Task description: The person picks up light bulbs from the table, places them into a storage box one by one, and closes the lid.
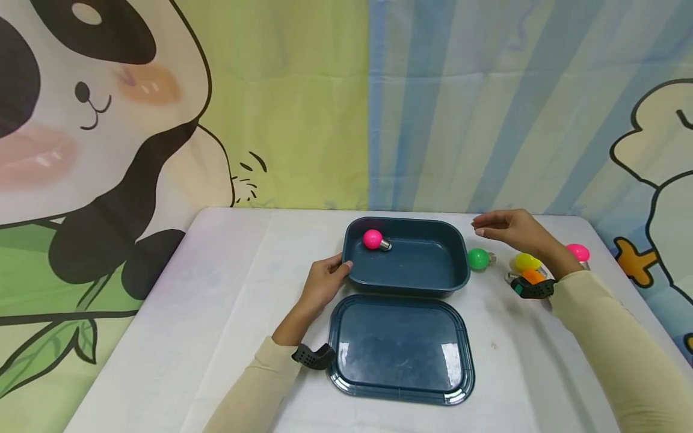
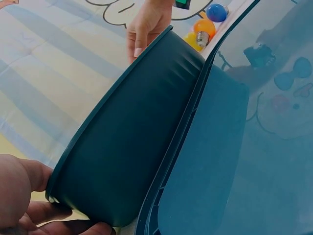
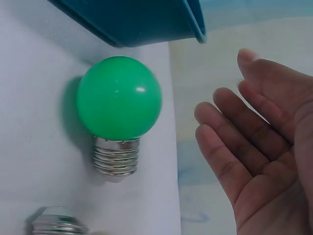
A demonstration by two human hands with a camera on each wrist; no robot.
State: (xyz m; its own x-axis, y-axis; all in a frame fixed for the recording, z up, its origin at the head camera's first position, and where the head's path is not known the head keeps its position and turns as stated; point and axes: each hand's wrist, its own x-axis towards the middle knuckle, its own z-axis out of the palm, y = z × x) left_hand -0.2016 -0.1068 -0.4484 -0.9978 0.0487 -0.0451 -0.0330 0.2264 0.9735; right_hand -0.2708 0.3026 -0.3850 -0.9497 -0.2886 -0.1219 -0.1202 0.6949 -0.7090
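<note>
A dark blue rectangular box (image 1: 411,264) stands on the table with one pink light bulb (image 1: 372,239) lying in its left part. My left hand (image 1: 323,279) grips the box's left wall, thumb at the rim and fingers below it in the left wrist view. Right of the box lies a green light bulb (image 3: 119,98) with a silver screw base. Over and behind that bulb hovers my right hand (image 1: 511,230), holding nothing, its fingers loosely bent and the palm showing in the right wrist view.
The box's lid (image 1: 400,349) lies flat in front of it. Beyond the green bulb are a yellow bulb (image 1: 526,261), an orange bulb (image 1: 533,276) and another pink bulb (image 1: 578,252). A blue bulb (image 2: 216,12) shows in the left wrist view. A printed curtain (image 1: 314,108) hangs behind the table.
</note>
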